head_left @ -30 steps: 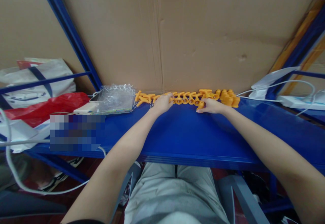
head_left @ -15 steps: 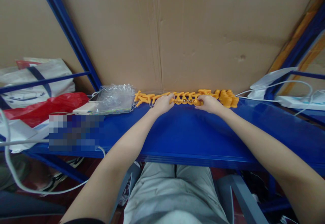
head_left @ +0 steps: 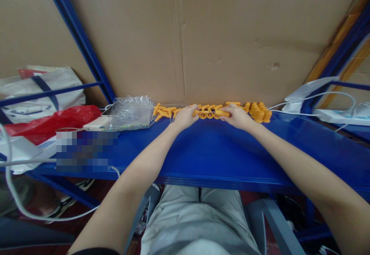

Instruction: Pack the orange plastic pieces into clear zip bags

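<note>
Along the back of the blue table, several orange plastic pieces with round ends (head_left: 209, 115) stand in a row between my hands. My left hand (head_left: 186, 118) is closed at the left end of this row, its fingertips against the pieces. At the right end, my right hand (head_left: 238, 117) pinches an orange piece (head_left: 223, 113) between thumb and fingers. Loose branching orange pieces (head_left: 164, 111) lie left of my left hand, with thin metal chains (head_left: 153, 120) by them. Right of my right hand is a cluster of thicker orange figures (head_left: 259, 112). My fingers partly hide the row's ends.
A tall cardboard sheet (head_left: 231, 43) rises behind the blue table (head_left: 214, 151). To the left are a clear plastic bag (head_left: 131, 112), a red bag (head_left: 63, 120) and white cables (head_left: 11, 193). A white power strip (head_left: 341, 116) lies at right. A person's foot (head_left: 58, 208) shows below left.
The round-ended pieces between my hands have shifted slightly left and closer together. The piece in my right hand now lies more level and further left. My left hand has hardly moved.
</note>
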{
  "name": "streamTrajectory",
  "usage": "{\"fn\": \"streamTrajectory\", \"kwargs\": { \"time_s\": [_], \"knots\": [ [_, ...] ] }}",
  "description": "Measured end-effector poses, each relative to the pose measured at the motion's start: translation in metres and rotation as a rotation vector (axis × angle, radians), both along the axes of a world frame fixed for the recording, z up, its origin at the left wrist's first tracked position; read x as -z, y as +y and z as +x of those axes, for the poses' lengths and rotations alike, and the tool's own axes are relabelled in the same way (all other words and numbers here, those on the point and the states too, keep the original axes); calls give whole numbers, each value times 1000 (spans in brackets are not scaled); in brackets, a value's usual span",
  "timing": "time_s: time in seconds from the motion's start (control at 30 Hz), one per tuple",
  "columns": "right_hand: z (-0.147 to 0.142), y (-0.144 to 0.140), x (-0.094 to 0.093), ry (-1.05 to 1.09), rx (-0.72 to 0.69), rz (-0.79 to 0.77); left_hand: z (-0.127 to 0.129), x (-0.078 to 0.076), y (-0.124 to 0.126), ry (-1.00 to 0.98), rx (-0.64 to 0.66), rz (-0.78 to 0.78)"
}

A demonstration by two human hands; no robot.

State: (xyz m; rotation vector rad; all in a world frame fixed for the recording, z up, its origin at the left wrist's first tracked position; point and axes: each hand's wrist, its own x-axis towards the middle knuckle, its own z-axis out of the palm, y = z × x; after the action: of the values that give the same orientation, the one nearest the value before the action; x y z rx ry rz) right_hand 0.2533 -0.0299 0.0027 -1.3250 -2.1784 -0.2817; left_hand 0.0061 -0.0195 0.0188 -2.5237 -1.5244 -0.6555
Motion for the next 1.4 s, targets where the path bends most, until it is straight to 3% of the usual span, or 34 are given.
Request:
{"fn": "streamTrajectory", "kwargs": {
  "time_s": [0.17,0.5,0.87,1.07,1.4],
  "knots": [
    [-5,-3,-1,15,-58,32,5,1,-5,-21,101,48],
    [-2,-3,-2,33,-137,51,4,2,-3,-39,97,76],
    [-2,-3,-6,87,-254,-30,3,3,0,-45,134,61],
    [-3,-2,-7,97,-216,-62,6,6,-1,-5,71,62],
    [-2,4,-4,162,-252,-35,4,10,6,-69,122,175]
  ]
}}
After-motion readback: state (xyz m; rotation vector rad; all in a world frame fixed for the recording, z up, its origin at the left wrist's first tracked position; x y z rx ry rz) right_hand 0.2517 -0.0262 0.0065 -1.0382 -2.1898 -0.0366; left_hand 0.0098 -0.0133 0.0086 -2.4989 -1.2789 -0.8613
